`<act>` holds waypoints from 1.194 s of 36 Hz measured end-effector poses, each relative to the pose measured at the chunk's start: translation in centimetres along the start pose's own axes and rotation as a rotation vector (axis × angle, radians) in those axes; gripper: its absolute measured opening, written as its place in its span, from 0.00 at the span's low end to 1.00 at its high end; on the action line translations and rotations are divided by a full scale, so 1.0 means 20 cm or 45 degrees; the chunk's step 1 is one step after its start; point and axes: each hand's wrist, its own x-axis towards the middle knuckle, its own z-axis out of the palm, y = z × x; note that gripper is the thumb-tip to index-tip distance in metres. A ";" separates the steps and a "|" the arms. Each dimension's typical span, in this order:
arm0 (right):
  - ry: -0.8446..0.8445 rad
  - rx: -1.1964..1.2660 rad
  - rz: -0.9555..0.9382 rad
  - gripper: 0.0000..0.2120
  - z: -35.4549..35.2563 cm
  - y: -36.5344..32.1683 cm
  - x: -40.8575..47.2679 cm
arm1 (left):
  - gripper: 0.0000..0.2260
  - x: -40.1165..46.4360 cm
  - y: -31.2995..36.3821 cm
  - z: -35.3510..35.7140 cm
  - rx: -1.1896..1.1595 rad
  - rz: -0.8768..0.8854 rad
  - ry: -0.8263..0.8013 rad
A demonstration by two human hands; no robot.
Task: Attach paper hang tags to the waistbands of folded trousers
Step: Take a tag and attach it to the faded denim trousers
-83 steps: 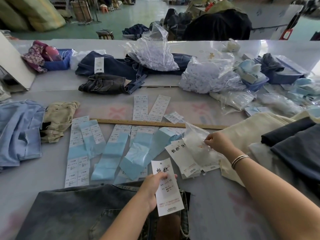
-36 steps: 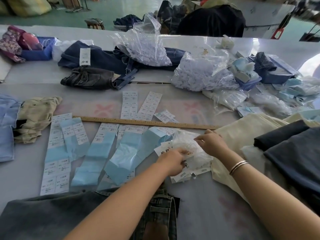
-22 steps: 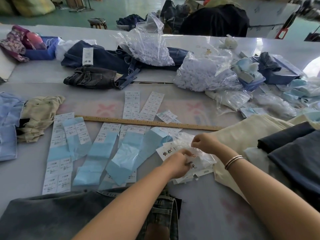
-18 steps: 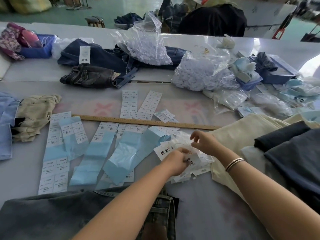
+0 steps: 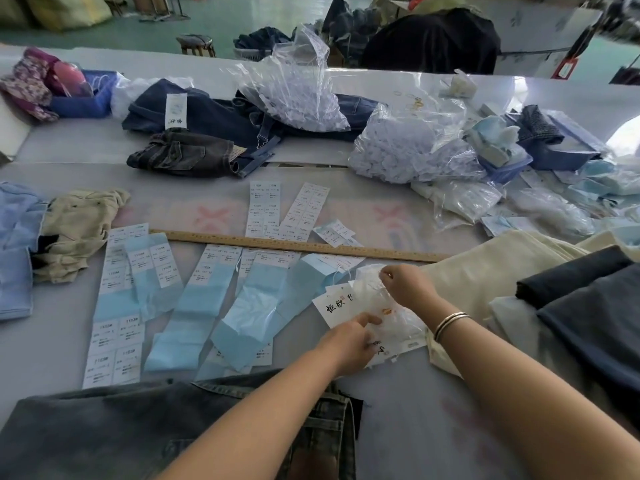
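Folded grey jeans (image 5: 131, 427) lie at the table's near edge, waistband (image 5: 329, 424) to the right. Just beyond them sits a small pile of white hang tags (image 5: 332, 304) with black characters, partly inside a clear plastic bag (image 5: 394, 320). My left hand (image 5: 349, 342) reaches over the jeans and rests on that pile, fingers curled on a tag at the bag's mouth; its thumb is hidden. My right hand (image 5: 405, 285), a bangle on its wrist, pinches the bag's upper edge and holds it up.
A wooden ruler (image 5: 298, 245) lies across the middle. Sheets of size stickers on blue backing (image 5: 194, 299) spread to the left. Folded cream and dark trousers (image 5: 588, 299) are stacked at right. Bags of white tags (image 5: 408, 147) and jeans (image 5: 187, 157) lie behind.
My left hand held one hang tag up over the jeans; it has carried it to the pile by the bag. My right hand has stayed on the bag's edge.
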 end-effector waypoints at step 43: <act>-0.273 1.065 0.078 0.04 -0.19 0.09 -0.10 | 0.14 0.00 0.05 -0.08 0.014 0.053 0.076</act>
